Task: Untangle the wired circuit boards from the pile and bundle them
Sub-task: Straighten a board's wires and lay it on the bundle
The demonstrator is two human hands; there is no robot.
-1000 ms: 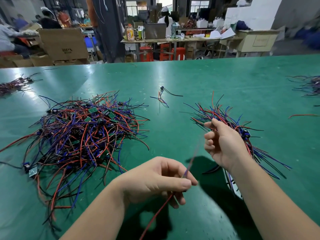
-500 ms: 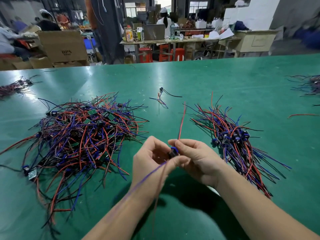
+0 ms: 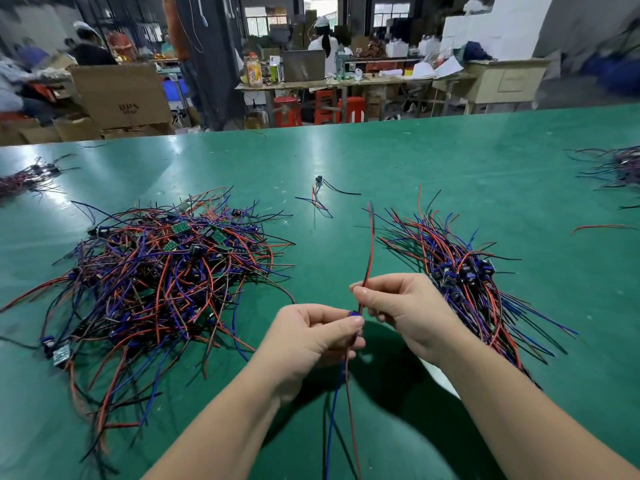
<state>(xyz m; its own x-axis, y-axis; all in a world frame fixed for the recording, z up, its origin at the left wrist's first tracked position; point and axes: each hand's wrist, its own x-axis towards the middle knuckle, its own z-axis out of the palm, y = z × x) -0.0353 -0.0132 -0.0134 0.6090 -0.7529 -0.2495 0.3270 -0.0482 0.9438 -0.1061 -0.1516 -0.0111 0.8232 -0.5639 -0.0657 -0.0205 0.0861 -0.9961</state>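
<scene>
Straightening seems the step: left hand [image 3: 311, 337] pinches one board [image 3: 355, 313], right hand [image 3: 405, 306] pinches its wires [image 3: 370, 251] just above. Next, likely lay it on the bundle [image 3: 460, 271] beside the right hand.

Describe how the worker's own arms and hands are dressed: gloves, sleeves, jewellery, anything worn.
Nothing is worn. The left hand and right hand have no gloves and no rings in view. The left forearm and right forearm are uncovered down to the picture's edge, with no sleeve, watch or wristband showing. The visible nails look short and unpainted.
</scene>
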